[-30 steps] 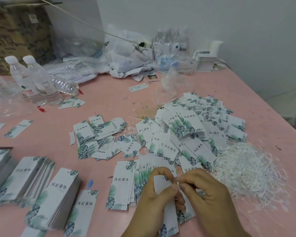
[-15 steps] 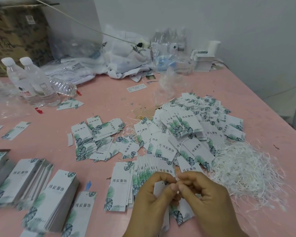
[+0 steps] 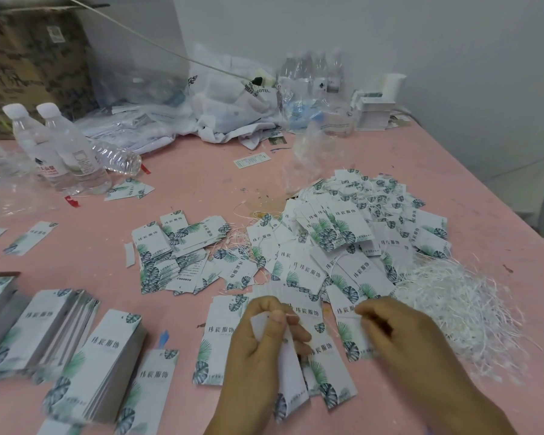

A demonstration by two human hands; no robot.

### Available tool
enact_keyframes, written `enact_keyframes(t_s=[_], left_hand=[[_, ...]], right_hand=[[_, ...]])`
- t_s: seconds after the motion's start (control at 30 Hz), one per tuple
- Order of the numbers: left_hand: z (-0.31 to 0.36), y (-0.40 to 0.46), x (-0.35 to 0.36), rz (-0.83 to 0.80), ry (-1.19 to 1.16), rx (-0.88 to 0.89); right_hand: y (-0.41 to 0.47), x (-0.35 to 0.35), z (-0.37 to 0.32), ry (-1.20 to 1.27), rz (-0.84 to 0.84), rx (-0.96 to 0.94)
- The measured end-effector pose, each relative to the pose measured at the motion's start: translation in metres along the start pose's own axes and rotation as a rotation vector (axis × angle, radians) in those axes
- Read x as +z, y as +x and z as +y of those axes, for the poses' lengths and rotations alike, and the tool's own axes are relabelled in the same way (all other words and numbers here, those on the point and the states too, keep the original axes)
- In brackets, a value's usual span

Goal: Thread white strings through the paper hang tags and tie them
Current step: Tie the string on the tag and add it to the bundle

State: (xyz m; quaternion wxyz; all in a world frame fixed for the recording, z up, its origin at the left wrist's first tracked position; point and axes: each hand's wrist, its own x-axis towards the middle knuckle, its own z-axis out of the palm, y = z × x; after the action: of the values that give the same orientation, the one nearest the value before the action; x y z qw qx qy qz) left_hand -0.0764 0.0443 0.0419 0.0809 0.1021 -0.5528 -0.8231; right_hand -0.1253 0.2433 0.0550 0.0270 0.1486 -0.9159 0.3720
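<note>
Two hands (image 3: 321, 337): left pinches tag (image 3: 291, 372); string blurred, right's grip unclear

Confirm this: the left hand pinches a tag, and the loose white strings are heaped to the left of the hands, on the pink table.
Wrong side. In the head view the left hand does pinch a tag, but the strings are heaped to the right of the hands, beyond the right hand, on the pink table.

Two bare hands are showing at the near edge of the pink table (image 3: 201, 171), the left hand (image 3: 261, 346) and the right hand (image 3: 402, 337). Both forearms are showing uncovered, and short, plain nails are showing on the left fingers (image 3: 277, 315).
</note>
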Motion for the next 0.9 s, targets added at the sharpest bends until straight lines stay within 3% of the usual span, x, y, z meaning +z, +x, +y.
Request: enact_keyframes(t_s=[0.17,0.33,0.43,0.77,0.9], left_hand=[[0.006,0.007,-0.006,0.042,-0.170,-0.039],[0.004,0.006,-0.004,0.018,-0.069,-0.036],[0.002,0.003,-0.001,-0.011,-0.037,-0.082],[0.003,0.003,0.001,0.005,-0.104,-0.141],[-0.001,0.003,-0.001,-0.027,-0.065,-0.117]], right_hand=[[0.011,-0.023,0.029,-0.082,0.073,0.136],[0.011,-0.025,0.027,0.266,0.100,0.213],[0.013,-0.039,0.020,0.434,0.211,0.198],[0.017,-0.079,0.021,0.748,0.453,0.140],[0.021,-0.085,0.007,0.994,0.318,0.073]])
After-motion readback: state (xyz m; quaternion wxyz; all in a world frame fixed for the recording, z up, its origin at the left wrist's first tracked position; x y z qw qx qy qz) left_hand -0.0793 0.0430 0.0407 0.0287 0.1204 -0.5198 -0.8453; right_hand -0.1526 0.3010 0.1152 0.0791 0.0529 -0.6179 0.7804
